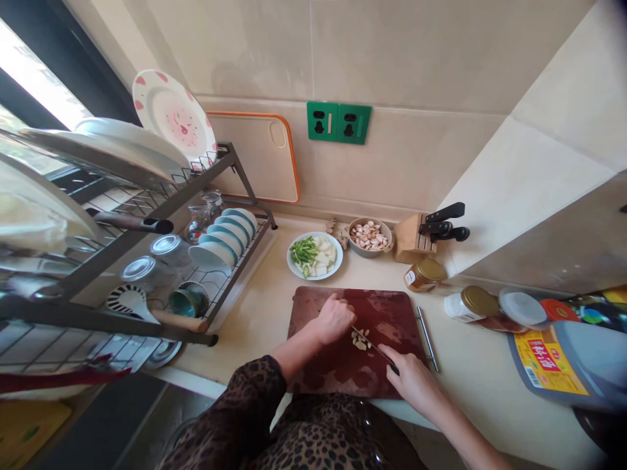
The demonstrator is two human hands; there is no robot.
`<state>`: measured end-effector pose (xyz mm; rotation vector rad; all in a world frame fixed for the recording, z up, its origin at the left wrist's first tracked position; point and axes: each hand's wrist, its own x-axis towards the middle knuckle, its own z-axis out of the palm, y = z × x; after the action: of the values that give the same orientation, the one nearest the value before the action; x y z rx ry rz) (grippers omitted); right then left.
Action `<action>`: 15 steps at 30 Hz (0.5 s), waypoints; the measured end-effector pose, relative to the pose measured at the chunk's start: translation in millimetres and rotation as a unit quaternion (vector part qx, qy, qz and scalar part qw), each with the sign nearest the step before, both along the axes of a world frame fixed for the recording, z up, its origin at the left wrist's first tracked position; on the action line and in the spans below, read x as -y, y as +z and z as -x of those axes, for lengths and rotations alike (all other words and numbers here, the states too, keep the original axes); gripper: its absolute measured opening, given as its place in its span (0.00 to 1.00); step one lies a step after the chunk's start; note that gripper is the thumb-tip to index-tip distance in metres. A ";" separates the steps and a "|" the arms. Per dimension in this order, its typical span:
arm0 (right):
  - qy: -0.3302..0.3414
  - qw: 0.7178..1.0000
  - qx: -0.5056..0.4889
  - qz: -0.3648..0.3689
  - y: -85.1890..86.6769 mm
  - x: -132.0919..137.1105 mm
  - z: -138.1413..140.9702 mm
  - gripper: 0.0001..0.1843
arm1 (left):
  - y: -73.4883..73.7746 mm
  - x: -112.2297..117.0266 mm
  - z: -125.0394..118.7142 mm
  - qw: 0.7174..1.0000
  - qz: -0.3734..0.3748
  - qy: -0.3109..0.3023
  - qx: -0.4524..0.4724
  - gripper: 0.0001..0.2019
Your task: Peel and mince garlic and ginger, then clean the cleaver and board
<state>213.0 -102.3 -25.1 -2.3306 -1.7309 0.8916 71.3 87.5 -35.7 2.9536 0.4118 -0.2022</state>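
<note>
A wet, dark red cutting board (pixel 392 303) lies on the counter in front of me. My right hand (pixel 411 377) is wrapped round the black handle of a kitchen knife (pixel 375 347), whose blade slants away to the left over the board. At the blade's tip is my left hand (pixel 336 320), its fingers curled down toward the board; whatever they pinch is hidden. Sliced garlic (pixel 361 342) sits in a small loose heap beside the blade, between my hands.
Behind the board stand a plate of sliced green and white vegetables (pixel 315 256), a bowl of garlic cloves (pixel 369 236) and a knife block (pixel 409 238). Jars (pixel 425 274) and a large plastic jug (pixel 563 365) line the right. A dish rack (pixel 240 258) occupies the left.
</note>
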 end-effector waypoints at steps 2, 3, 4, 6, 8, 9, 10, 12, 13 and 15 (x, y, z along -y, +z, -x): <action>0.004 1.000 -0.005 0.007 3.1 0.1 3.7 0.27 | -1.8 -1.4 0.9 1.000 -0.004 -0.001 0.000 0.09; 0.007 1.000 -0.007 0.007 5.6 0.1 6.0 0.26 | -2.2 -3.0 1.8 1.000 0.001 -0.003 0.002 0.09; 0.008 1.000 -0.008 0.008 8.0 0.3 9.0 0.26 | -2.0 -5.2 2.9 1.000 0.011 -0.009 0.005 0.09; 0.010 1.000 -0.007 0.010 10.6 2.0 16.6 0.26 | -0.9 -9.9 5.0 0.999 0.029 -0.028 0.012 0.08; 0.002 1.000 0.005 0.016 7.6 5.3 24.1 0.27 | 0.3 -12.6 6.4 0.998 0.035 -0.047 0.014 0.07; -0.003 1.000 0.010 0.019 4.4 7.0 26.7 0.27 | 0.5 -12.8 6.6 0.998 0.030 -0.050 0.010 0.07; -0.007 1.000 0.012 0.019 0.9 8.5 28.3 0.28 | 0.5 -12.5 6.7 0.998 0.025 -0.052 0.005 0.08; -0.012 1.000 0.006 0.012 -4.4 10.1 28.9 0.28 | 0.1 -11.4 6.7 0.999 0.017 -0.050 -0.005 0.09; -0.011 1.000 -0.003 0.006 -5.5 10.2 29.0 0.27 | -0.1 -11.1 7.1 0.999 0.018 -0.047 -0.006 0.09; -0.009 1.000 -0.012 -0.005 -5.4 10.0 31.3 0.26 | -0.3 -11.4 9.0 0.999 0.027 -0.047 0.004 0.09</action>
<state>181.7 -112.3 -30.5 -2.3149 -1.6996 0.9036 62.2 98.9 -36.0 2.9211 0.2630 -0.2076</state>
